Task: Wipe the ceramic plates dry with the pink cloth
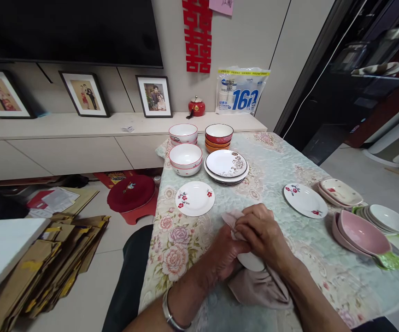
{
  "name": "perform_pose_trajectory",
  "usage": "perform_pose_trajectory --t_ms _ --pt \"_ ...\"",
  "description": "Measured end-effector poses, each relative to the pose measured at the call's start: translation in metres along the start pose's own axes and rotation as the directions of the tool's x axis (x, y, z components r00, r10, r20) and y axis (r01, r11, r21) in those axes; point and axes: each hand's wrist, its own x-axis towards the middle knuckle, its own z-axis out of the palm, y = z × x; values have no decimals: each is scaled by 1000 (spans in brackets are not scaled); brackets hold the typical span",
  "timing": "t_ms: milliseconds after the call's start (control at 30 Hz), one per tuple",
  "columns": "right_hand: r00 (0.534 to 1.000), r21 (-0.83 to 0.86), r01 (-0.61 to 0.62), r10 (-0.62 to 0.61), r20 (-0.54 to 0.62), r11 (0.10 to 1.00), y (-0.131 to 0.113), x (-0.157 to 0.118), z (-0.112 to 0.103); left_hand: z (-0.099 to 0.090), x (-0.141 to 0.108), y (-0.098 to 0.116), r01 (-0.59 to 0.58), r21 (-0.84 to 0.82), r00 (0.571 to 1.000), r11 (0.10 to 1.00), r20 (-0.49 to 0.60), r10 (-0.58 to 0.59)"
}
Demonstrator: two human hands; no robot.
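My left hand (pixel 225 252), with a silver bracelet at the wrist, is closed on a white dish (pixel 252 262) that shows only in part between the hands. Over its far edge, my right hand (pixel 261 230) is closed on a pinkish-beige cloth (pixel 260 290), which bunches up beyond the fingers and hangs below the dish. A flowered white plate (pixel 195 198) lies to the left, beyond my left hand. Another flowered plate (pixel 305 201) lies to the right. Whether the held dish is a plate or a bowl cannot be made out.
Stacked bowls (pixel 185 157) and stacked plates (pixel 226 164) stand at the back of the tablecloth. Pink bowls (pixel 363 232), square dishes (pixel 341 191) and white bowls (pixel 389 218) sit at the right. A red stool (pixel 132 192) and flattened cardboard (pixel 44 267) are on the floor at left.
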Motion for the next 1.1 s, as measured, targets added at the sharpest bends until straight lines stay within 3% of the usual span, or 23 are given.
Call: perform_pose_trajectory --t_ms 100,200,267,367,433,500,633,733,833,900,1100 --pt "999 16 40 -40 22 999 -1 0 3 -2 1 -1 -37 38 999 999 30 36" --pt "989 45 -113 116 -87 993 17 -1 1 -6 1 -2 -21 41 999 999 41 20" --pt "951 143 -280 294 -91 949 33 -2 -4 -8 1 -2 5 27 998 1000 61 -6" --pt "867 311 -484 496 46 818 49 -4 -11 -8 0 1 11 1 999 1000 50 -11" --pt "831 385 -533 551 75 753 54 -5 -13 -6 0 5 -7 -33 1000 999 20 8" --pt "807 414 -544 590 21 730 57 -6 -14 -5 0 7 -32 -72 999 997 -7 32" --pt "773 295 -591 632 -62 751 60 -8 -11 -4 2 9 -92 -124 994 988 -63 84" --pt "813 201 -544 571 -113 815 57 -8 -10 -4 2 8 -71 -106 997 992 -36 67" --pt "889 97 -388 400 -224 916 51 -6 -9 -3 0 4 -22 -40 999 999 29 23" --pt "927 22 -293 290 -236 956 43 -5 -8 -3 -1 0 0 0 997 1000 76 0" --pt "1000 -58 -14 14 -2 998 4 0 -7 -6 0 -6 2 55 999 999 49 -5"
